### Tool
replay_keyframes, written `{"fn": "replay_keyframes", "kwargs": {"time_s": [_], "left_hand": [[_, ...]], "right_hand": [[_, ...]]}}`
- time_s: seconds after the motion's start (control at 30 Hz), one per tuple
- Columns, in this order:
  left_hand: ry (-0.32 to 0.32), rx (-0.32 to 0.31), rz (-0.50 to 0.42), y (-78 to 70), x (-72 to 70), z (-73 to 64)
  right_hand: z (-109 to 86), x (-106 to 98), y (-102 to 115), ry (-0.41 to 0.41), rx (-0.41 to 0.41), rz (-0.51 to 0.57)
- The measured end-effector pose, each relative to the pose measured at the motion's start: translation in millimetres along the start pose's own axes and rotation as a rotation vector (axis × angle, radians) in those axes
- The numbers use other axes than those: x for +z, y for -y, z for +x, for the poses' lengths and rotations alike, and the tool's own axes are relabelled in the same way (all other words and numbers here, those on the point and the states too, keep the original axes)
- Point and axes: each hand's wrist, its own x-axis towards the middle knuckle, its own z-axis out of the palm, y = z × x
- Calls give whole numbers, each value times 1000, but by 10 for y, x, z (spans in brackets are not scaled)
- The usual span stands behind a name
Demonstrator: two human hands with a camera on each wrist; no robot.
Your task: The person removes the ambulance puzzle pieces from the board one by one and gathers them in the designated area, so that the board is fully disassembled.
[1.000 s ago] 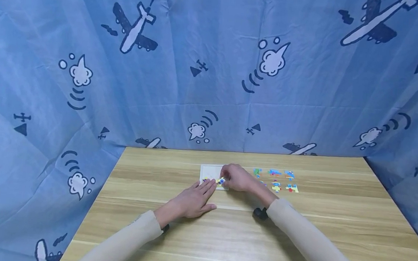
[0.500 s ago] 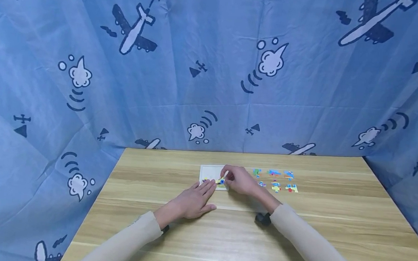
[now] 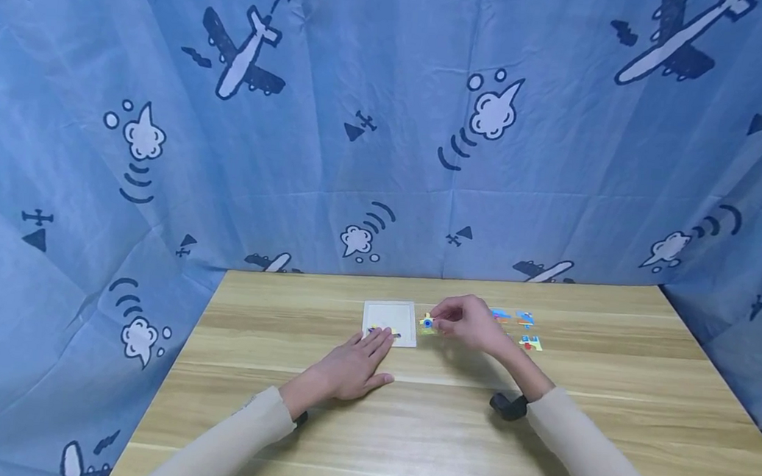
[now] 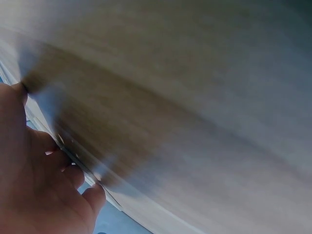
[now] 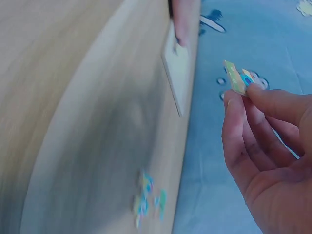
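Observation:
My right hand (image 3: 474,323) pinches a yellow jigsaw puzzle piece (image 5: 238,80) with a blue round mark between thumb and fingertips, raised above the table just right of a white puzzle tray (image 3: 392,312). Flat on the tray's lower left part lies my left hand (image 3: 348,365), its fingers straight. Beside those fingertips, yellow puzzle pieces (image 3: 395,335) show inside the tray, partly covered by the hand. In the left wrist view the left hand (image 4: 46,180) has its fingertips at the tray's edge.
To the right of the tray lie loose puzzle pieces, among them a yellow and red one (image 3: 530,343) and a blue one (image 3: 525,319); my right hand hides others. A wooden table (image 3: 366,443) ends at a blue airplane-print curtain (image 3: 386,157) behind.
My right hand has lifted the yellow puzzle piece off the tray and carried it to the right. The left hand stays in place on the tray.

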Motion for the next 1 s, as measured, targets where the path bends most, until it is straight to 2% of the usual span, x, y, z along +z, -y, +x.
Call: {"fn": "replay_keyframes", "kwargs": {"time_s": [0.17,0.37,0.63,0.83,1.0], "left_hand": [[11,-3,-3,-3,-14,-4],[24,-13,-9,5,-7,6],[9,0,-14,-2,-5,-7],[14,2,-22,0,0,4],[13,-1,-14,11,0,7]], "right_hand": [[-153,-235,-62,-17,22,47],[-340,-497,-204,-57,36,23],[-677,-824,-436,-74,113,32],[-949,-948,-651,-87,173,41],[-1080,-966,-789,-91,225,-39]]}}
